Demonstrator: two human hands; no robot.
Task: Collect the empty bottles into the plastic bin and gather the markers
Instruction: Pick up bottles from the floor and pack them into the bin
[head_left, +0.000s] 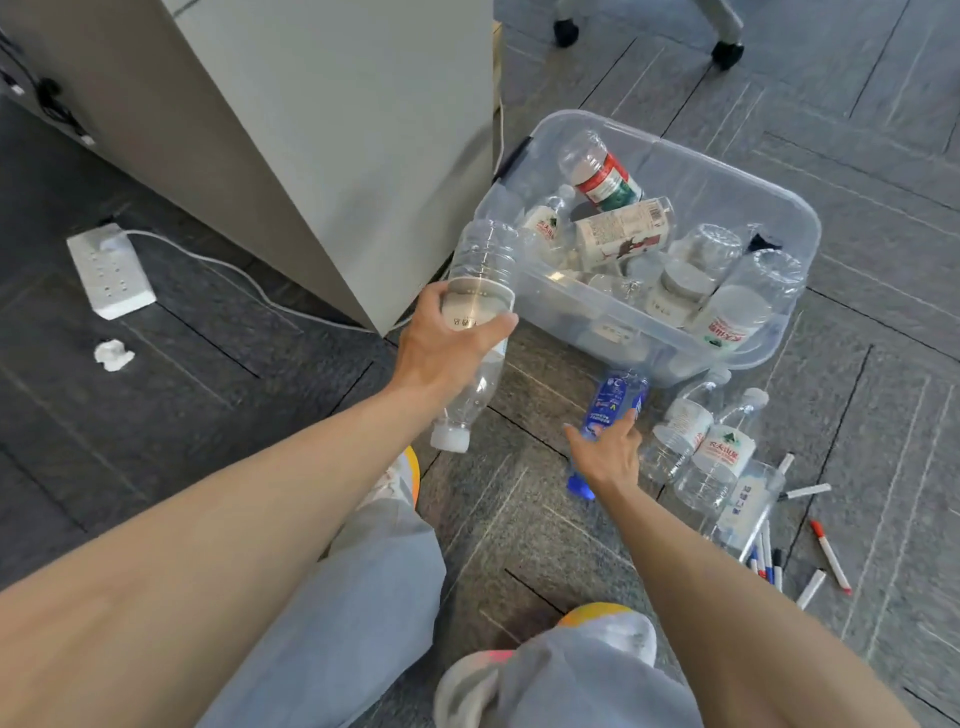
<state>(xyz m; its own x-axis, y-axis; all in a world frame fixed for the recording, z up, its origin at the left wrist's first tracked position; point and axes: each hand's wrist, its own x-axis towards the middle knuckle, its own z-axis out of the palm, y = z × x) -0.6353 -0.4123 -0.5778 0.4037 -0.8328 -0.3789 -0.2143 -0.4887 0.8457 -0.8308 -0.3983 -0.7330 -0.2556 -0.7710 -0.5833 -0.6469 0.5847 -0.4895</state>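
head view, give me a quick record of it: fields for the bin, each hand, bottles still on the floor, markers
plastic bin: on the floor, many empty bottles inside
left hand: grips a clear bottle, cap end down, beside the bin
right hand: fingers straight, on a blue bottle lying on the floor
floor bottles: two clear labelled bottles right of the blue one
markers: scattered on the floor, some beside a clear cup on its side

On floor: plastic bin, bottles inside; cabinet to its left; held bottle at bin's near-left corner; loose bottles before the bin; markers right of them; power strip far left, paper wad just before it.
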